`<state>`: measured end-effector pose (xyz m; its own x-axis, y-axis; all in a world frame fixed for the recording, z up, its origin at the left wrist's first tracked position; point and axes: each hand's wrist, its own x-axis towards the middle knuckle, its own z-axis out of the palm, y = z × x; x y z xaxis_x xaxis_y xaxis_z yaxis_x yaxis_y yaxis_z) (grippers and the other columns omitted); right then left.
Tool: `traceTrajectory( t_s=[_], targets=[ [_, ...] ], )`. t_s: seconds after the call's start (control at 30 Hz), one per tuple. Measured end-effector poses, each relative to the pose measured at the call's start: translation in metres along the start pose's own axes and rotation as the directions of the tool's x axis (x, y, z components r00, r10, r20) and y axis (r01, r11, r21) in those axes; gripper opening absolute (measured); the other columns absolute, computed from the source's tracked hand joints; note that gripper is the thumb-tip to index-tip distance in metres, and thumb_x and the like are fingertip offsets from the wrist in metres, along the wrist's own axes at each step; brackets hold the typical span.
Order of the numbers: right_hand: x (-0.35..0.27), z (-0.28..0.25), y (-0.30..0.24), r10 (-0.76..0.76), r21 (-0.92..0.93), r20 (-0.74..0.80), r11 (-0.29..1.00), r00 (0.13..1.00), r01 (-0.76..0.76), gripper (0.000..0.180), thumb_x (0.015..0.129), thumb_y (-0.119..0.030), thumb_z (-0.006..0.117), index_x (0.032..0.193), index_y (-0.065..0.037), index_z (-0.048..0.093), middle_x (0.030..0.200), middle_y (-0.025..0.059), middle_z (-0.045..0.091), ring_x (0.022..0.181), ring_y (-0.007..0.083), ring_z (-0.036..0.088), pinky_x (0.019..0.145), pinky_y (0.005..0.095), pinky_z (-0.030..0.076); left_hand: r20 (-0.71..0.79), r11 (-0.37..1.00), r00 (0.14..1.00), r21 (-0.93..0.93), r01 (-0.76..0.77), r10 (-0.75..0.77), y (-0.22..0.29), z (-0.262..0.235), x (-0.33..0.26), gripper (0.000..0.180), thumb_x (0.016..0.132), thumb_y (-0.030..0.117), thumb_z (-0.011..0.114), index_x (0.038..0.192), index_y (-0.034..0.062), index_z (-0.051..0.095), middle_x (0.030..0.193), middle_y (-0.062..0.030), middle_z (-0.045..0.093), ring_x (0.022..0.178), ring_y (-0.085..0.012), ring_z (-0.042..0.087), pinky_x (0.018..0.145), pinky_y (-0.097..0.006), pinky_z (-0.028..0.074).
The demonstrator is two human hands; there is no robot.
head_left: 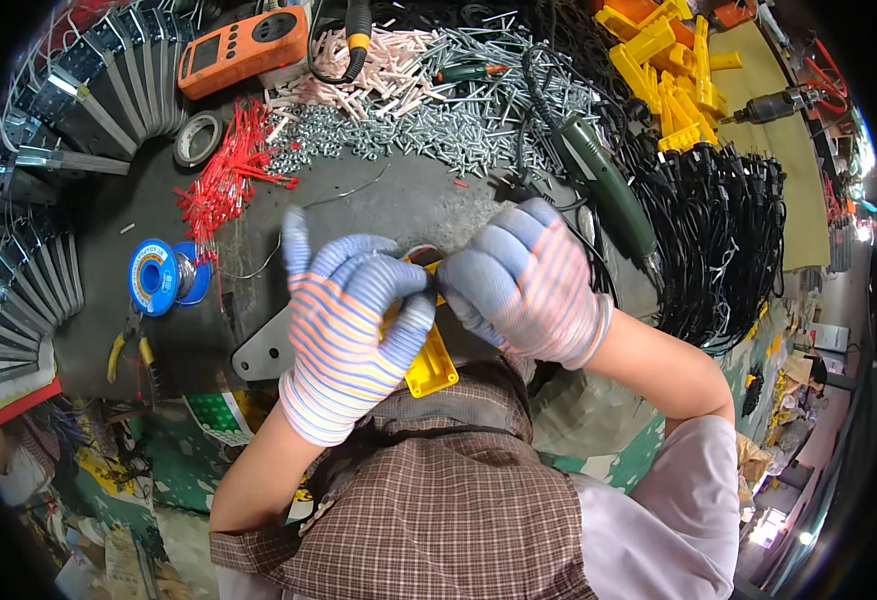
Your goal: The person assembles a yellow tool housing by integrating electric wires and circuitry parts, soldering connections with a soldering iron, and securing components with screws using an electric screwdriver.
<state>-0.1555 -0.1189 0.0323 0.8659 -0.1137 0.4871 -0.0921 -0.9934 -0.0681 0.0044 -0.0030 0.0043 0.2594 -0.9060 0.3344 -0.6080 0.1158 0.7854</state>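
Both my hands wear striped knit gloves with blue-grey fingers and meet in front of my chest. My left hand [350, 312] grips a yellow plastic casing [431, 368], its thumb pressed along one side and its little finger raised. The casing's lower end, with small screw holes at the corners, sticks out below the thumb. At the casing's upper end my right hand [526, 283] is closed, fingertips pinched next to the left fingertips. What it pinches is hidden by the fingers. A flat grey metal plate [261, 350] with holes lies beside my left wrist.
Left are a blue solder spool [154, 277], yellow-handled pliers [138, 355] and rows of metal strips [108, 115]. Ahead lie red-sleeved parts [223, 180], screws [468, 120] and an orange meter [243, 50]. Right are a green power screwdriver [603, 180], black cords [703, 235] and yellow casings [668, 75].
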Motion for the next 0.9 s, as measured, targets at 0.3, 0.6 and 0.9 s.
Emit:
traceTrajectory(
  t_s=[0.3,0.6,0.9],
  targets=[
    [-0.036,-0.019,-0.003,0.373,0.316,0.177,0.855,0.911,-0.412,0.023,0.081,-0.031,0.068,0.087,-0.009,0.065,0.081,0.0090,0.062,0.079,0.0306,0.061,0.073,0.0396,0.046,-0.090,0.837,0.922,0.458,-0.298,0.378,-0.007,0.002,-0.008,0.019,0.077,0.020,0.070,0.090,0.0189,0.057,0.080,0.0026,0.057,0.095,-0.0232,0.059,0.111,-0.069,0.014],
    [-0.116,-0.018,-0.026,0.404,-0.012,0.115,0.914,0.907,-0.406,0.026,0.067,-0.021,0.077,0.089,-0.012,0.065,0.082,0.0026,0.060,0.085,0.0248,0.059,0.086,0.0415,0.044,0.001,0.835,0.912,0.403,-0.376,0.410,-0.004,0.005,-0.003,0.024,0.076,0.015,0.071,0.094,0.0191,0.055,0.078,0.0036,0.056,0.092,-0.0242,0.060,0.112,-0.069,0.013],
    [-0.090,0.011,0.007,0.578,-0.084,-0.040,0.811,0.815,-0.580,0.027,0.075,-0.016,0.069,0.101,-0.012,0.064,0.084,0.0064,0.059,0.082,0.0282,0.057,0.078,0.0425,0.042,0.126,0.732,0.882,0.513,-0.449,0.453,-0.005,-0.002,-0.007,0.029,0.071,0.019,0.072,0.094,0.0228,0.055,0.088,0.0044,0.052,0.095,-0.0195,0.058,0.105,-0.077,0.017]
  ],
)
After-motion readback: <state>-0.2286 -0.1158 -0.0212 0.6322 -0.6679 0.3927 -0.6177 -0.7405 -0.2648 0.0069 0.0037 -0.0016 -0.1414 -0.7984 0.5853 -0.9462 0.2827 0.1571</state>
